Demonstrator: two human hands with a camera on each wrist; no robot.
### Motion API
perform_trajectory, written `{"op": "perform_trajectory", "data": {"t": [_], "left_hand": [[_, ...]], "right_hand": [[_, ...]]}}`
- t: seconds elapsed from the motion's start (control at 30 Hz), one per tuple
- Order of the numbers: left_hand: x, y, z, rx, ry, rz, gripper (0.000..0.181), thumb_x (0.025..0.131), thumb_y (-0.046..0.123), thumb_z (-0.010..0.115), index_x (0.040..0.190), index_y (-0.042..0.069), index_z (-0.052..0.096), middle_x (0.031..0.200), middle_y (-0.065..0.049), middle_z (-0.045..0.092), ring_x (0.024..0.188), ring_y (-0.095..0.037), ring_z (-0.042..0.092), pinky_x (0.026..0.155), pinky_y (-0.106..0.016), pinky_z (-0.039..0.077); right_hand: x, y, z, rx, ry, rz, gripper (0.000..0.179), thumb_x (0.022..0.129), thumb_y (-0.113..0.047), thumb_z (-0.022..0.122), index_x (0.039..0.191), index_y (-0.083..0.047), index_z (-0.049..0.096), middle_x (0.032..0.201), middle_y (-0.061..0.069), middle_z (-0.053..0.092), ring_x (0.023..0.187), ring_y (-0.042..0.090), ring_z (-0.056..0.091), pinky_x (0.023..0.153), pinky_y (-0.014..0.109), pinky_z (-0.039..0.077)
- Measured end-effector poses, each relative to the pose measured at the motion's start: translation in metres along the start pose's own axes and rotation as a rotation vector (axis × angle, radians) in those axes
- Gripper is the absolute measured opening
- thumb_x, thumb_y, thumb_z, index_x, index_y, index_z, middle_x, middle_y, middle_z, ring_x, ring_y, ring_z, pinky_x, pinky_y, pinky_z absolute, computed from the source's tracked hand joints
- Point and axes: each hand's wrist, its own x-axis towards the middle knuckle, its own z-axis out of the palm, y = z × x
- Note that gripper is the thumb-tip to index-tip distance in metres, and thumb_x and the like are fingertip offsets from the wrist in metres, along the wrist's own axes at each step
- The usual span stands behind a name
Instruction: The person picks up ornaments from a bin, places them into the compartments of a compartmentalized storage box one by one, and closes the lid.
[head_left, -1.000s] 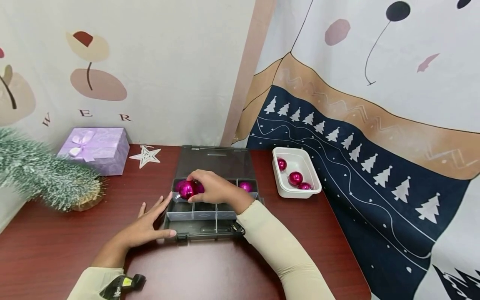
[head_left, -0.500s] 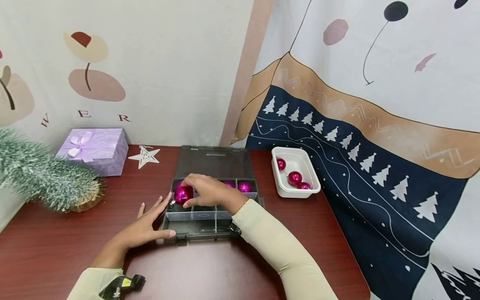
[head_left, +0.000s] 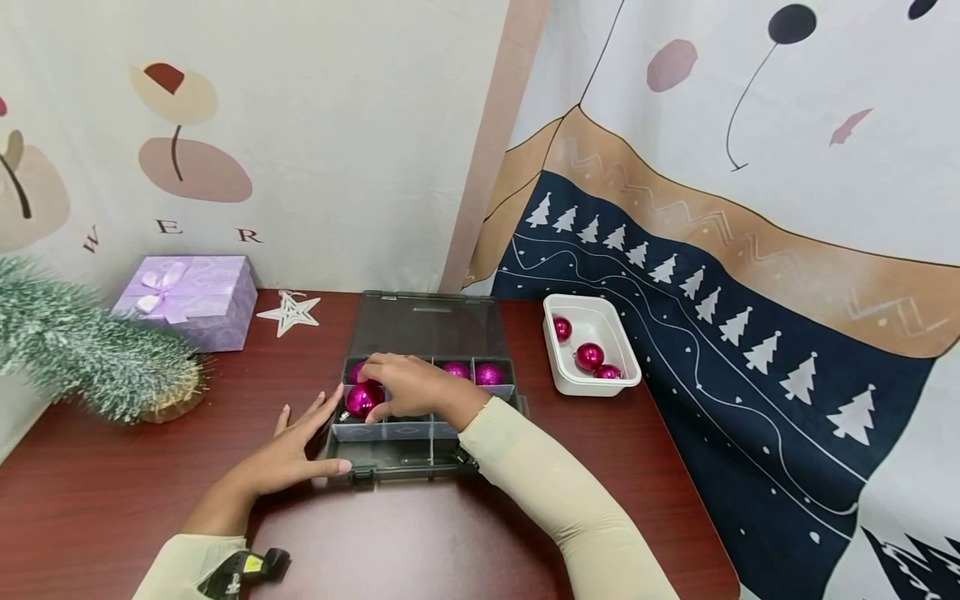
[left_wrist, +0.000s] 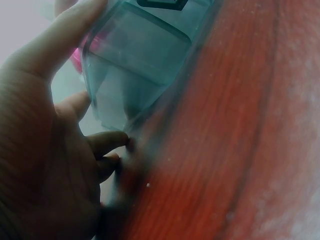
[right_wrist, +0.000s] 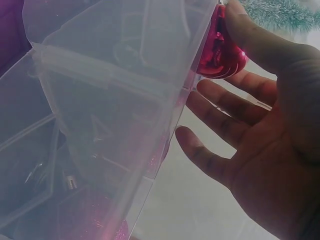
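— What's the right hand got?
— Fingertips pinching a shiny magenta bauble in the grey divided plastic organiser's left compartment; left hand flat, steadying its near-left corner.
— Progress?
— Several filed — three wait in the white tub, far right.

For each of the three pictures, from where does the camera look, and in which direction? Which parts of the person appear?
Head: above the table, looking forward and down at the organizer box; both sleeved arms, left hand, right hand.
Left wrist: low beside the box wall; shows the left hand touching it.
Right wrist: inside the box, toward the person's left; right hand touches a pink bauble.
Shared: box, bauble.
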Motion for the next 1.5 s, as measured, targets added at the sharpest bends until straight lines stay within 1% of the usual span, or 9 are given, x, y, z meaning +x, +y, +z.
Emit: {"op": "perform_trajectory", "data": {"t": [0.23, 0.4, 0.57, 0.8, 0.97, 1.1, 1.23, 1.37, 1.5], "left_hand": [[0.0, 0.002, 0.0, 0.003, 0.001, -0.003, 0.116, 0.09, 0.038, 0.086, 0.177, 0.017, 0.013, 0.181, -0.029, 0.015, 0.162, -0.069, 0.004, 0.122, -0.078, -0.029], [-0.001, 0.003, 0.0, 0.004, 0.002, -0.009, 0.116, 0.09, 0.038, 0.086, 0.177, 0.017, 0.013, 0.18, -0.03, 0.016, 0.162, -0.069, 0.004, 0.122, -0.077, -0.029], [-0.001, 0.002, 0.0, 0.011, 0.003, -0.01, 0.116, 0.09, 0.039, 0.086, 0.178, 0.018, 0.013, 0.181, -0.029, 0.016, 0.162, -0.069, 0.004, 0.123, -0.078, -0.029], [0.0, 0.001, 0.0, 0.007, 0.004, -0.005, 0.116, 0.09, 0.038, 0.086, 0.178, 0.021, 0.013, 0.181, -0.029, 0.016, 0.161, -0.069, 0.004, 0.122, -0.078, -0.03], [0.0, 0.001, 0.0, 0.013, 0.004, -0.007, 0.116, 0.09, 0.039, 0.086, 0.178, 0.023, 0.013, 0.18, -0.03, 0.017, 0.161, -0.069, 0.004, 0.122, -0.078, -0.029], [-0.001, 0.002, 0.0, 0.015, 0.006, -0.006, 0.116, 0.089, 0.039, 0.087, 0.178, 0.023, 0.013, 0.18, -0.031, 0.017, 0.161, -0.069, 0.005, 0.122, -0.078, -0.029], [-0.001, 0.002, 0.0, 0.018, 0.011, -0.006, 0.116, 0.089, 0.039, 0.087, 0.178, 0.022, 0.014, 0.179, -0.031, 0.018, 0.161, -0.069, 0.005, 0.123, -0.078, -0.029], [-0.001, 0.003, 0.0, 0.022, 0.016, -0.005, 0.117, 0.089, 0.039, 0.087, 0.178, 0.02, 0.014, 0.179, -0.032, 0.019, 0.161, -0.07, 0.006, 0.123, -0.078, -0.028], [-0.001, 0.003, 0.0, 0.02, 0.013, -0.007, 0.117, 0.089, 0.039, 0.087, 0.178, 0.021, 0.014, 0.179, -0.031, 0.019, 0.161, -0.069, 0.006, 0.123, -0.078, -0.028]], "right_hand": [[0.001, 0.002, 0.003, 0.012, -0.001, -0.001, 0.071, 0.095, -0.052, 0.082, 0.155, -0.018, 0.061, 0.166, 0.003, 0.053, 0.152, 0.018, 0.055, 0.126, 0.037, 0.048], [0.003, 0.003, 0.004, 0.011, -0.002, -0.009, 0.07, 0.095, -0.052, 0.081, 0.153, -0.02, 0.062, 0.162, 0.001, 0.054, 0.145, 0.016, 0.058, 0.12, 0.032, 0.052], [0.002, 0.002, 0.004, 0.007, -0.001, -0.014, 0.067, 0.095, -0.052, 0.082, 0.151, -0.021, 0.063, 0.159, 0.001, 0.055, 0.141, 0.016, 0.059, 0.117, 0.032, 0.054], [0.002, 0.001, 0.004, 0.032, -0.019, 0.019, 0.067, 0.095, -0.05, 0.082, 0.153, -0.022, 0.062, 0.163, 0.0, 0.053, 0.148, 0.017, 0.055, 0.122, 0.034, 0.051], [0.0, 0.001, 0.001, 0.066, -0.016, 0.04, 0.066, 0.096, -0.048, 0.082, 0.154, -0.023, 0.061, 0.163, -0.001, 0.052, 0.147, 0.015, 0.057, 0.121, 0.033, 0.052], [-0.003, 0.002, -0.002, 0.091, 0.012, 0.031, 0.063, 0.096, -0.044, 0.084, 0.151, -0.021, 0.063, 0.161, -0.001, 0.054, 0.146, 0.016, 0.058, 0.12, 0.032, 0.052], [-0.008, 0.006, -0.009, 0.152, 0.049, 0.008, 0.059, 0.097, -0.037, 0.085, 0.149, -0.016, 0.065, 0.16, 0.003, 0.055, 0.146, 0.019, 0.058, 0.121, 0.033, 0.052], [-0.018, 0.014, -0.017, 0.233, 0.096, -0.019, 0.055, 0.099, -0.031, 0.084, 0.147, -0.011, 0.066, 0.158, 0.006, 0.057, 0.147, 0.023, 0.058, 0.122, 0.035, 0.051], [-0.031, 0.026, -0.024, 0.298, 0.163, -0.042, 0.051, 0.099, -0.029, 0.084, 0.143, -0.008, 0.068, 0.151, 0.007, 0.062, 0.143, 0.023, 0.061, 0.122, 0.037, 0.052]]}}
